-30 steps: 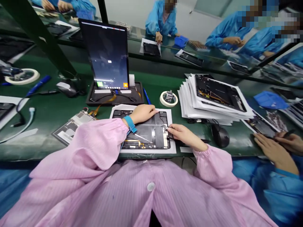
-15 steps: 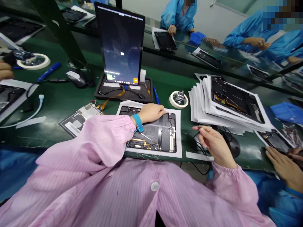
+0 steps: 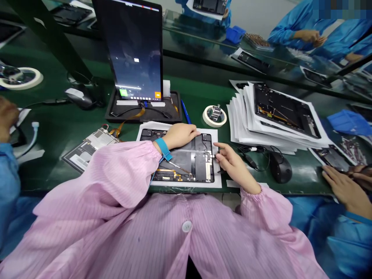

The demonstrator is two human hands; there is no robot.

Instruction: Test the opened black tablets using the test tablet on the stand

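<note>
My left hand (image 3: 180,135) rests flat on an opened tablet housing (image 3: 186,161), holding nothing, with a blue wrist strap (image 3: 162,149) above it. The housing lies on a white paper sheet (image 3: 215,133). My right hand (image 3: 234,167) sits at the housing's right edge, thumb and forefinger either side of a small dark part (image 3: 216,156). Whether they grip it is hard to see. A thin metal pick (image 3: 176,166) lies on the housing, its end hidden beneath my left sleeve.
An upright tablet (image 3: 133,50) stands in a black holder behind the work. Nearby are a tape roll (image 3: 214,116), blue pen (image 3: 186,112), paper stack with housing (image 3: 279,112), mouse (image 3: 280,167) and circuit module (image 3: 93,149). A co-worker's hands (image 3: 344,186) work at right.
My right hand has moved left from over the table to the housing's right edge. My left hand stays on the housing. The view has shifted slightly.
</note>
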